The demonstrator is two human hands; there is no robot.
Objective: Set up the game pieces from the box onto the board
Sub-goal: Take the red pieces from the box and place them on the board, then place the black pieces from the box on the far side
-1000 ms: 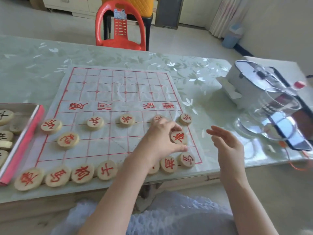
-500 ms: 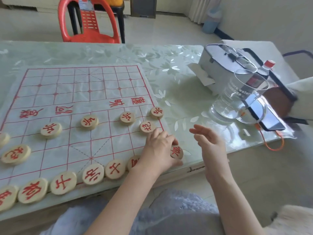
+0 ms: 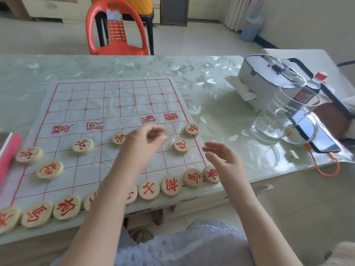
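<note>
A white cloth board [image 3: 107,104] with a red grid lies on the table. Round wooden pieces with red characters stand on its near half. One row runs along the near edge, ending at the right corner piece [image 3: 211,174]. Further in stand two cannon pieces [image 3: 181,147] and a row of soldier pieces [image 3: 83,146]. My left hand [image 3: 146,140] hovers over the soldier row, blurred, fingers loosely curled, nothing seen in it. My right hand [image 3: 223,156] hangs open just past the board's right edge. Only the pink edge of the piece box [image 3: 8,150] shows at far left.
A glass jug [image 3: 288,112], a phone [image 3: 315,135] with an orange cable, a red-capped bottle [image 3: 315,83] and a grey case [image 3: 269,73] crowd the table's right side. A red plastic chair [image 3: 117,31] stands beyond the far edge.
My left hand let go of the piece at the near right corner and lifted back over the soldier row. My right hand stayed beside the board. The view swung back left.
</note>
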